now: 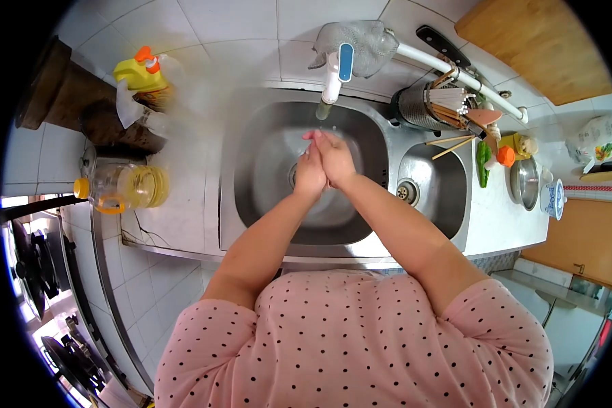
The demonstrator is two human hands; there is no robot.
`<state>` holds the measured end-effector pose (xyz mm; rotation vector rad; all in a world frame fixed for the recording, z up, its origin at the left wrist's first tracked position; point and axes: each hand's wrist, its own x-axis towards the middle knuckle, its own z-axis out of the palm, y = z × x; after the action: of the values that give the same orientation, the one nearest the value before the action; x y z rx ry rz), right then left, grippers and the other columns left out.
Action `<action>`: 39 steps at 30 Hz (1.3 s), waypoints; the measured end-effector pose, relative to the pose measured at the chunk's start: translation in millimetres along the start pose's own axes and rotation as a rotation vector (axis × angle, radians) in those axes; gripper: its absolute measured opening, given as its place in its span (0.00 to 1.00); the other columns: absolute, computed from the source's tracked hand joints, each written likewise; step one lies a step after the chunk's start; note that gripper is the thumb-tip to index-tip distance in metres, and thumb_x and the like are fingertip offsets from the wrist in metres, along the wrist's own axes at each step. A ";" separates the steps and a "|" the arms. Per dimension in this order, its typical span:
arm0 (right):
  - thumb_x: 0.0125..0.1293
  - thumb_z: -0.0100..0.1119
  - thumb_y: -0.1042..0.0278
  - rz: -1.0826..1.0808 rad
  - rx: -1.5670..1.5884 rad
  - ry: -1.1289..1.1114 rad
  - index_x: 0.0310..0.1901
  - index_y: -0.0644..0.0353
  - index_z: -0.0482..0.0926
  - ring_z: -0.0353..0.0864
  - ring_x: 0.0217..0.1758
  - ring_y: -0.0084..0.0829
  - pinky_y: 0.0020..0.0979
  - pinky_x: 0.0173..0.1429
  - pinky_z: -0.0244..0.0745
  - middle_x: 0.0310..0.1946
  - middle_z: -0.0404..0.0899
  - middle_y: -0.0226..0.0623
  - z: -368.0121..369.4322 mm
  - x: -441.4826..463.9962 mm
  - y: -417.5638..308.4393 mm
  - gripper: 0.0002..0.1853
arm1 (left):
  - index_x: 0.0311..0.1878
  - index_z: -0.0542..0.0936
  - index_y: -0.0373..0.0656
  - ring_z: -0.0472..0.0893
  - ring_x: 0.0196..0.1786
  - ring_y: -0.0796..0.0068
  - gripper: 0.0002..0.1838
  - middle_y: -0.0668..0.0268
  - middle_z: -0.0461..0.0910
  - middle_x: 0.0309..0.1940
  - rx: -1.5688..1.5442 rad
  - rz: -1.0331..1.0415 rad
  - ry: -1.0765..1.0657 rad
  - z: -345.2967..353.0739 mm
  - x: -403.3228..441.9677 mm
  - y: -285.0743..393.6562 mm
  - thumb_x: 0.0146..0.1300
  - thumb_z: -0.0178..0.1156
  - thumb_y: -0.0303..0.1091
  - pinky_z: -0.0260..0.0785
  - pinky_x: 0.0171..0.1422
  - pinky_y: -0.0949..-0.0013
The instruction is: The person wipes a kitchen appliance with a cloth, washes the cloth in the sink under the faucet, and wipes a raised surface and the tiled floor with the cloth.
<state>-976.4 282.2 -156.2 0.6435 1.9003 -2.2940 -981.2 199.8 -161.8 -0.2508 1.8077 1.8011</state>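
Both my hands are pressed together over the large basin of the steel sink (258,204), below the white faucet (331,85) with its blue-topped handle. My left hand (310,174) lies against my right hand (336,162), and their fingers are closed on each other. Pinkish fingertips point up toward the spout. A few water drops show near them. No object is visible between the palms, though the inner sides are hidden. Part of the basin drain (292,175) shows just left of my left hand.
Right of the large basin is a smaller basin (432,183), with chopsticks (453,146) across its back edge. Behind it stands a utensil holder (418,107). Green peppers (483,163) and a metal bowl (524,183) sit farther right. An oil bottle (126,185) lies at left.
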 end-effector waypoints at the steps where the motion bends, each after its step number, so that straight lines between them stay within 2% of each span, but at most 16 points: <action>1: 0.78 0.43 0.57 0.031 0.071 0.002 0.47 0.60 0.79 0.76 0.31 0.23 0.29 0.39 0.74 0.29 0.78 0.31 -0.2 5.0 3.7 0.17 | 0.62 0.71 0.41 0.82 0.34 0.62 0.25 0.55 0.81 0.39 0.056 -0.028 -0.022 -2.5 3.9 -0.8 0.77 0.38 0.51 0.71 0.32 0.61; 3: 0.78 0.45 0.58 0.061 0.148 0.041 0.43 0.61 0.80 0.74 0.30 0.23 0.28 0.37 0.73 0.26 0.77 0.31 -0.2 10.6 8.1 0.17 | 0.60 0.72 0.40 0.82 0.37 0.50 0.24 0.50 0.82 0.38 0.000 -0.157 -0.064 -3.8 13.7 -4.0 0.76 0.39 0.49 0.73 0.40 0.55; 5: 0.77 0.45 0.59 0.090 0.203 0.080 0.40 0.61 0.80 0.74 0.28 0.23 0.28 0.36 0.72 0.25 0.76 0.31 -0.5 14.7 7.9 0.17 | 0.55 0.76 0.37 0.81 0.39 0.41 0.24 0.47 0.83 0.36 0.224 0.076 0.025 0.3 9.8 -4.1 0.76 0.40 0.48 0.71 0.45 0.51; 9: 0.77 0.46 0.60 0.182 0.281 0.141 0.38 0.61 0.80 0.74 0.27 0.24 0.29 0.34 0.72 0.23 0.75 0.31 0.2 21.5 7.8 0.17 | 0.47 0.79 0.33 0.82 0.33 0.43 0.31 0.44 0.82 0.29 0.294 0.395 0.158 4.1 21.7 -20.4 0.76 0.37 0.53 0.71 0.38 0.51; 12: 0.77 0.46 0.60 0.255 0.310 0.172 0.37 0.61 0.80 0.75 0.27 0.25 0.30 0.34 0.73 0.24 0.76 0.31 -1.0 29.0 13.8 0.17 | 0.43 0.80 0.32 0.79 0.42 0.34 0.28 0.39 0.81 0.36 0.366 0.347 0.142 1.9 28.1 -32.4 0.76 0.38 0.48 0.70 0.45 0.47; 16: 0.77 0.46 0.58 0.306 0.297 0.160 0.43 0.60 0.79 0.76 0.27 0.27 0.31 0.35 0.75 0.25 0.77 0.33 0.8 32.6 19.6 0.15 | 0.47 0.80 0.35 0.79 0.44 0.35 0.27 0.41 0.81 0.38 0.456 0.330 0.088 -8.0 24.8 -37.1 0.75 0.40 0.50 0.70 0.47 0.48; 21: 0.77 0.45 0.53 0.053 0.533 -0.295 0.59 0.61 0.73 0.79 0.51 0.32 0.32 0.56 0.73 0.48 0.81 0.38 -13.0 1.7 -18.3 0.21 | 0.49 0.79 0.36 0.82 0.45 0.43 0.25 0.46 0.84 0.37 0.398 0.569 0.040 -29.3 -6.8 1.1 0.72 0.49 0.52 0.72 0.49 0.53; 22: 0.77 0.44 0.52 0.003 0.576 -0.346 0.63 0.61 0.72 0.78 0.57 0.34 0.33 0.62 0.72 0.53 0.80 0.38 -18.8 -4.1 -20.8 0.24 | 0.50 0.79 0.36 0.83 0.44 0.46 0.24 0.47 0.84 0.37 0.419 0.388 0.022 -35.5 4.6 -1.0 0.71 0.51 0.51 0.73 0.49 0.54; 23: 0.77 0.45 0.49 0.161 0.361 -0.351 0.66 0.59 0.70 0.73 0.65 0.36 0.35 0.67 0.67 0.64 0.73 0.37 -46.1 6.0 5.5 0.26 | 0.51 0.79 0.36 0.84 0.44 0.49 0.24 0.47 0.84 0.36 0.436 0.196 0.005 -42.7 22.1 -14.0 0.70 0.53 0.51 0.73 0.49 0.55; 24: 0.76 0.46 0.47 0.394 -0.073 -0.103 0.67 0.57 0.70 0.74 0.64 0.37 0.39 0.68 0.67 0.65 0.72 0.36 -60.3 17.5 37.4 0.27 | 0.51 0.79 0.37 0.84 0.43 0.51 0.23 0.48 0.84 0.36 0.452 -0.004 -0.018 -53.0 31.9 -39.2 0.69 0.55 0.50 0.74 0.49 0.56; 25: 0.75 0.47 0.47 0.399 -0.588 -0.139 0.67 0.58 0.70 0.75 0.62 0.37 0.40 0.67 0.68 0.64 0.72 0.36 -60.9 13.2 48.7 0.28 | 0.52 0.80 0.38 0.84 0.45 0.59 0.22 0.54 0.85 0.39 0.542 0.138 -0.047 -68.8 52.9 -79.8 0.71 0.55 0.49 0.73 0.52 0.60; 26: 0.75 0.47 0.47 0.372 -1.107 -0.164 0.67 0.58 0.70 0.76 0.61 0.37 0.42 0.66 0.69 0.64 0.72 0.36 -58.5 12.5 51.5 0.28 | 0.55 0.78 0.38 0.83 0.47 0.61 0.23 0.56 0.84 0.43 0.332 0.099 -0.051 -66.5 52.0 -69.9 0.72 0.54 0.49 0.73 0.53 0.61; 29: 0.72 0.56 0.50 0.310 0.034 -0.186 0.61 0.59 0.75 0.77 0.56 0.28 0.34 0.59 0.73 0.55 0.78 0.35 -38.2 -32.2 25.3 0.25 | 0.61 0.73 0.38 0.81 0.53 0.65 0.24 0.62 0.81 0.53 -0.211 -0.073 -0.122 -55.3 8.6 -40.3 0.75 0.51 0.48 0.71 0.58 0.63; 32: 0.71 0.57 0.56 0.133 -0.167 -0.192 0.58 0.60 0.77 0.79 0.49 0.25 0.31 0.50 0.76 0.48 0.80 0.34 -44.6 -27.3 31.7 0.20 | 0.66 0.68 0.39 0.79 0.57 0.65 0.25 0.62 0.77 0.58 -0.510 -0.163 -0.211 -53.2 -2.4 -28.1 0.76 0.49 0.47 0.70 0.63 0.61; 34: 0.71 0.57 0.60 0.177 0.009 -0.107 0.55 0.60 0.78 0.79 0.45 0.25 0.30 0.49 0.75 0.46 0.80 0.33 -51.4 -24.7 23.7 0.16 | 0.67 0.66 0.38 0.79 0.57 0.66 0.25 0.60 0.76 0.59 -0.580 -0.123 -0.259 -53.4 4.7 -26.6 0.76 0.49 0.45 0.70 0.63 0.60; 39: 0.71 0.56 0.70 0.158 0.328 0.050 0.51 0.60 0.78 0.81 0.45 0.26 0.28 0.50 0.76 0.42 0.81 0.32 -68.3 -26.5 -5.1 0.10 | 0.58 0.73 0.34 0.80 0.51 0.71 0.20 0.61 0.80 0.50 -0.366 0.013 -0.187 -62.9 -2.0 -6.7 0.72 0.57 0.40 0.72 0.56 0.66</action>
<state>-936.4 343.6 -150.8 0.8584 1.4395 -2.5249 -992.5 138.1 -170.8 -0.2006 1.3495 2.0828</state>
